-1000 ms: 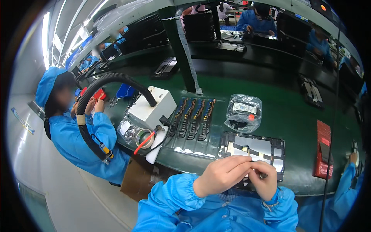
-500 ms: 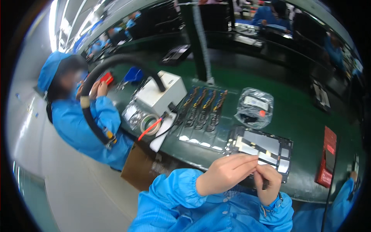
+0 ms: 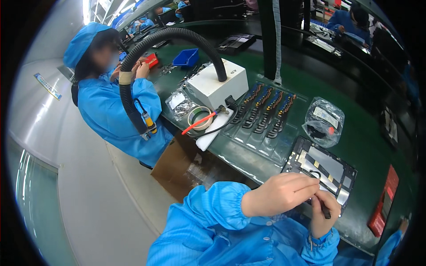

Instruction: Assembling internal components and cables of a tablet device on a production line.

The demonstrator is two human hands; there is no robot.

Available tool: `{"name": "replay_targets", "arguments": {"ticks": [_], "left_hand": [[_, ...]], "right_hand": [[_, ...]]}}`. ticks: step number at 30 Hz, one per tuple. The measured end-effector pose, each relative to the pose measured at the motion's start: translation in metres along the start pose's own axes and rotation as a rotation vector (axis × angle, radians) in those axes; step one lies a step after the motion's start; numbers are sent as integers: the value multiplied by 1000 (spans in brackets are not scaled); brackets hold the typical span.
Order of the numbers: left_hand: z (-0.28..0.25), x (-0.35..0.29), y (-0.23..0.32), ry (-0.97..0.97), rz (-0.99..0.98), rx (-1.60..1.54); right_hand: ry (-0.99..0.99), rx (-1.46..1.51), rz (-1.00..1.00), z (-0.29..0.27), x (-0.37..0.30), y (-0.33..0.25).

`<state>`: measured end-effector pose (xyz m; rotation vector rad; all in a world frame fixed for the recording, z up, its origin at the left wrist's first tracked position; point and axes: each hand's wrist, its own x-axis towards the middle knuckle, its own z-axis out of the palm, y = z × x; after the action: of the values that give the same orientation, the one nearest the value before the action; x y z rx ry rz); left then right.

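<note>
Left hand (image 3: 284,193) points toward three o'clock, palm down, fingertips pinched together; cannot tell whether anything held. Right hand (image 3: 324,215) points toward twelve, fingers curled round slim black part (image 3: 327,213). Flat rectangular black-and-silver device (image 3: 329,163) at right hand's twelve.

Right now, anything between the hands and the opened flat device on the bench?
Nothing visible: the left hand and right hand overlap the near side of the flat device in view. The clear bag lies beyond it, out of the way.
</note>
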<state>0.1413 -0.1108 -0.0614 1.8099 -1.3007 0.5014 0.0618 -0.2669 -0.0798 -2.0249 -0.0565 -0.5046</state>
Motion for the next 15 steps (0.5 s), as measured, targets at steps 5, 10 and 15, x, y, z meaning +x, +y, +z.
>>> {"name": "replay_targets", "arguments": {"ticks": [5,10,15], "left_hand": [[6,-3,0,36,-24,5],[12,-4,-1,81,79,132],[11,-3,-3,108,114,142]], "right_hand": [[47,-57,-87,5,0,1],[61,-90,-126,4,-3,3],[79,-50,-59,6,-2,1]]}}
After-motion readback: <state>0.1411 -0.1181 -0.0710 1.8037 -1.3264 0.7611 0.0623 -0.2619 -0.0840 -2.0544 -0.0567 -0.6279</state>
